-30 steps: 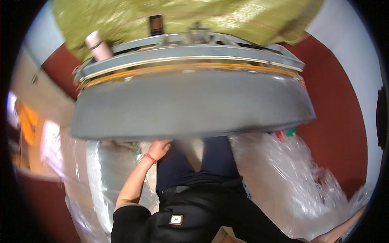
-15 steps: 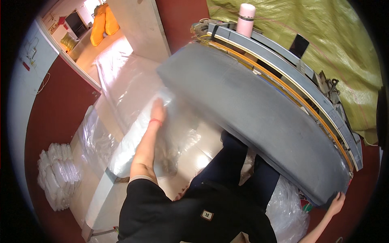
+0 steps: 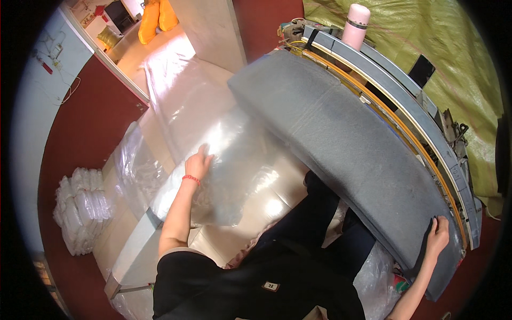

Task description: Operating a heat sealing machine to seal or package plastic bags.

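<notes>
My left hand (image 3: 198, 161) lies with fingers spread on a clear plastic bag (image 3: 224, 160) that rests on the pale low bench (image 3: 133, 250) to my left. A red band circles that wrist. My right hand (image 3: 438, 234) grips the near end of the long grey padded board (image 3: 341, 144), pinching a dark strip at its edge. The board runs diagonally along a machine frame with a yellow stripe (image 3: 405, 133). My dark trousers and black shirt fill the lower middle.
A stack of white bagged goods (image 3: 80, 208) sits on the dark red floor at left. A pink flask (image 3: 354, 24) stands on the machine's far end, beside a green tarpaulin (image 3: 453, 64). More clear plastic sheeting (image 3: 181, 85) covers the bench further away.
The view has swung left and down from the board toward the bench. My left hand has reached further out onto the plastic bag; my right hand stays at the board's end.
</notes>
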The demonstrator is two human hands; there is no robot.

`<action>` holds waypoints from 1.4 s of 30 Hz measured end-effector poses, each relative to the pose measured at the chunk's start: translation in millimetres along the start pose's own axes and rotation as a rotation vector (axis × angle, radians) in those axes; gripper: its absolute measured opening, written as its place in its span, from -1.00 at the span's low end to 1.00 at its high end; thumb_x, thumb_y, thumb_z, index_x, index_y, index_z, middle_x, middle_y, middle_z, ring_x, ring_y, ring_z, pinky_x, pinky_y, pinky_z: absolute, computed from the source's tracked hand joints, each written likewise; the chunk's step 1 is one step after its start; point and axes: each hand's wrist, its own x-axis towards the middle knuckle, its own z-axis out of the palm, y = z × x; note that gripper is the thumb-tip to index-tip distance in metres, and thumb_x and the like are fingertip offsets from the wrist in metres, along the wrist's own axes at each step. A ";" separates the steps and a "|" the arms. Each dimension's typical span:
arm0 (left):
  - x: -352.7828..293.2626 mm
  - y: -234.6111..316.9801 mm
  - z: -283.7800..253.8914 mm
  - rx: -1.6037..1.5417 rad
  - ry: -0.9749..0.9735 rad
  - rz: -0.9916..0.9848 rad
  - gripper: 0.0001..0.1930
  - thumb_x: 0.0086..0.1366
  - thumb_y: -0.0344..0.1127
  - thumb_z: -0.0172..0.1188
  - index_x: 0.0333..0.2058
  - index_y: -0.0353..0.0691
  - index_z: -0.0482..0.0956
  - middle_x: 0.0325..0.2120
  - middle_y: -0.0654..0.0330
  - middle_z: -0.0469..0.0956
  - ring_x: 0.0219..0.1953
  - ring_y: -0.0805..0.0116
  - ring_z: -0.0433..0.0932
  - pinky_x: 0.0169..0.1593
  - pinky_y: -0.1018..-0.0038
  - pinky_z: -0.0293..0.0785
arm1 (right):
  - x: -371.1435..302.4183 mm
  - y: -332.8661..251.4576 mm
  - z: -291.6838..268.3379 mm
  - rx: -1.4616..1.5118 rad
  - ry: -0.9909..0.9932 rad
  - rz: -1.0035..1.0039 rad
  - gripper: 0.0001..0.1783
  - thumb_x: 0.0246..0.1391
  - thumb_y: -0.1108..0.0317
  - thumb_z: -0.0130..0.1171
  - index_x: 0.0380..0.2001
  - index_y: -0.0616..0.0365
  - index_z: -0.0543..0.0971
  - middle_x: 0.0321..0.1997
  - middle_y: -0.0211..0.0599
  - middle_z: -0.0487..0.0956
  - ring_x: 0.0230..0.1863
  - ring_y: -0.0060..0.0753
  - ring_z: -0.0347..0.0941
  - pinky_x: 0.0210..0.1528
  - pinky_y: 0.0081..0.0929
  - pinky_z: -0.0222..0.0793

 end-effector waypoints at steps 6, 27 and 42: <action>26.9 4.4 18.8 0.435 -0.237 0.231 -0.78 0.11 -0.40 -0.15 -0.27 -0.17 0.43 -0.57 0.02 0.50 -0.50 0.05 0.49 -0.42 0.20 0.39 | 14.5 -40.0 6.8 0.091 0.003 -0.054 -0.84 -0.03 0.39 0.05 -0.37 0.25 0.48 -0.23 -0.15 0.48 -0.24 -0.08 0.43 -0.24 -0.38 0.35; -67.8 119.4 -56.1 -0.892 -0.212 0.139 -0.97 0.07 -0.50 0.03 -0.47 -0.32 0.40 -0.46 0.19 0.45 -0.38 0.43 0.41 -0.25 0.57 0.32 | 12.9 -325.7 45.8 1.218 -0.727 -0.559 -0.52 -0.18 0.30 0.23 -0.14 0.24 0.40 -0.17 -0.13 0.46 -0.21 -0.24 0.42 -0.22 -0.47 0.32; -86.1 93.6 -66.5 -0.168 0.033 0.551 -0.86 -0.08 -0.50 0.11 -0.46 -0.30 0.40 -0.44 0.04 0.41 -0.35 0.01 0.39 -0.33 0.31 0.37 | -39.4 -413.5 125.8 1.612 -1.320 -0.252 -0.78 -0.07 0.29 0.14 -0.59 0.23 0.46 -0.65 -0.43 0.43 -0.66 -0.64 0.28 -0.54 -0.64 0.23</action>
